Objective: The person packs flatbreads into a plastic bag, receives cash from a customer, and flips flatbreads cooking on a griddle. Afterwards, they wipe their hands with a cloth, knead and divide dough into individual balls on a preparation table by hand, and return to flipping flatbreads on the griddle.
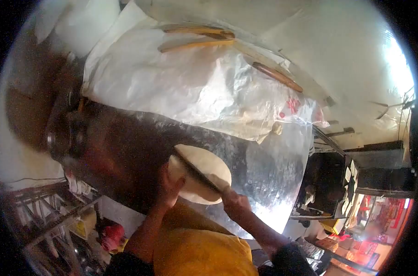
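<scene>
A pale, rounded slab of dough (209,163) lies on the dark, flour-dusted table (130,147), near the table's front edge. Across it runs a long dark blade (197,172), slanting from upper left to lower right. My right hand (235,204) is closed round the blade's near end, at the dough's lower right edge. My left hand (171,186) is at the dough's left edge, below the blade; its fingers are blurred, and how they are set is unclear.
A white plastic sheet (172,87) covers the table's far side. Wooden sticks (197,45) and a brown rolling pin (278,77) lie along its back edge. At the lower left stands a metal rack (48,216). A dark cabinet (326,179) is on the right.
</scene>
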Motion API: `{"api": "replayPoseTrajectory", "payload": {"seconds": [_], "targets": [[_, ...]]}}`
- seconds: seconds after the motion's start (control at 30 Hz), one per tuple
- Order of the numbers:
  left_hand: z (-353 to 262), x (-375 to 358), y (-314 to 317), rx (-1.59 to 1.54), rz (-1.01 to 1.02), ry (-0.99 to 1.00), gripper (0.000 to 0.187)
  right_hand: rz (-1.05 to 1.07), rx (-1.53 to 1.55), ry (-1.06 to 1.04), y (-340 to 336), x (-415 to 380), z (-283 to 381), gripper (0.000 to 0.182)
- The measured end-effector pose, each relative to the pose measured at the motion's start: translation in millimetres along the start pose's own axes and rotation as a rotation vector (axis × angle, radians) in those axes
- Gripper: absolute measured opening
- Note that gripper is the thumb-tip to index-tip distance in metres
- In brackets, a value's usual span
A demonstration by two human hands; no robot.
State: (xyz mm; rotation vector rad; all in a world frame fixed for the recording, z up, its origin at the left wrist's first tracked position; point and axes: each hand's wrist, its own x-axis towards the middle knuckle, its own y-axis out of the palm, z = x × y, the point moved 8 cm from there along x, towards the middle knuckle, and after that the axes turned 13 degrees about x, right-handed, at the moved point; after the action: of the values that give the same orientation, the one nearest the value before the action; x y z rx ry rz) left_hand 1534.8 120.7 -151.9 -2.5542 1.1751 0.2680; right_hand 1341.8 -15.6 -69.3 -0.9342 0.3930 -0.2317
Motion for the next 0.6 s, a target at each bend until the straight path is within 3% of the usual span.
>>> {"api": "replayPoseTrajectory", "payload": {"seconds": [0.07, 0.13, 0.17, 0.23, 0.3, 0.37, 0.4, 0.43, 0.47, 0.5, 0.53, 0.57, 0.6], "targets": [[1.0, -23.7, -5.6, -0.247, -0.148, -0.028, 0.079, -0.038, 0.094, -0.011, 3.0, 4.9, 6.3, 0.024], [6.5, -40.5, -16.0, -0.17, -0.13, -0.052, 0.079, -0.16, -0.354, -0.17, -1.9, 2.1, 29.7, 0.034], [9.2, -39.9, -22.0, -0.121, -0.133, -0.099, 0.079, -0.197, -0.35, -0.155, -11.3, -7.4, 26.2, 0.034], [-23.0, -37.4, -25.7, -0.005, -0.182, -0.005, 0.078, -0.075, -0.181, -0.132, -18.3, -47.8, 5.4, 0.037], [-57.6, -33.9, -25.8, 0.085, -0.229, 0.067, 0.077, 0.048, 0.111, 0.158, -16.1, -108.5, -48.0, 0.037], [-111.1, -13.3, 14.1, 0.89, 0.079, 0.357, 0.078, 0.164, 0.209, 0.403, -8.9, -185.8, -96.5, 0.036], [-150.6, -6.4, 40.8, 1.051, 0.186, 0.473, 0.077, 0.108, 0.458, 0.492, 41.5, -246.4, -149.5, 0.032], [-157.3, 9.1, 57.0, 1.045, 0.189, 0.485, 0.077, 0.031, 0.705, 0.576, 91.8, -307.0, -202.3, 0.028], [-156.2, 18.8, 84.2, 1.179, 0.316, 0.584, 0.079, 0.02, 0.702, 0.581, 82.3, -313.8, -204.5, 0.028], [-154.9, 28.5, 108.6, 1.312, 0.444, 0.68, 0.081, -0.067, 0.656, 0.766, 66.5, -336.5, -213.1, 0.028], [-171.7, 43.5, 122.4, 1.308, 0.413, 0.83, 0.073, -0.153, 0.607, 0.948, 44.3, -356.1, -214.3, 0.028], [-167.0, 64.1, 129.0, 1.308, 0.417, 0.836, 0.073, -0.158, 0.61, 0.951, 20.1, -345.4, -200.8, 0.028], [-143.3, 88.7, 133.9, 1.267, 0.548, 0.703, 0.068, -0.392, 0.886, 0.969, -11.4, -324.0, -186.2, 0.029]]}}
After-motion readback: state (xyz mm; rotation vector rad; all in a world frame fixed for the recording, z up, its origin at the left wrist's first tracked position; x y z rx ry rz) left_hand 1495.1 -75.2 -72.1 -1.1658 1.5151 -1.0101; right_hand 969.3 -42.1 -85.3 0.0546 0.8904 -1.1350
